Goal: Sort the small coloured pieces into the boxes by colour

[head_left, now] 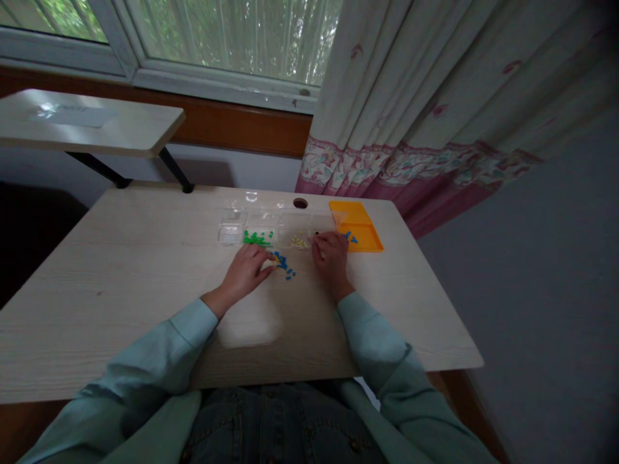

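My left hand (247,267) rests on the pale wooden table (145,283), fingers curled together beside a small scatter of blue beads (284,264). My right hand (331,254) lies a little to the right, fingers bent down at the edge of a clear compartment box (261,222). The box holds green beads (256,238) in one cell and cream beads (300,242) in another. An orange tray (360,225) with a few blue beads (352,238) sits just right of my right hand. What either hand pinches is too small to see.
A round cable hole (300,203) is at the table's far edge. A second small table (87,122) stands behind on the left, under a window. A patterned curtain (435,129) hangs to the right. The table's right edge drops off near the tray.
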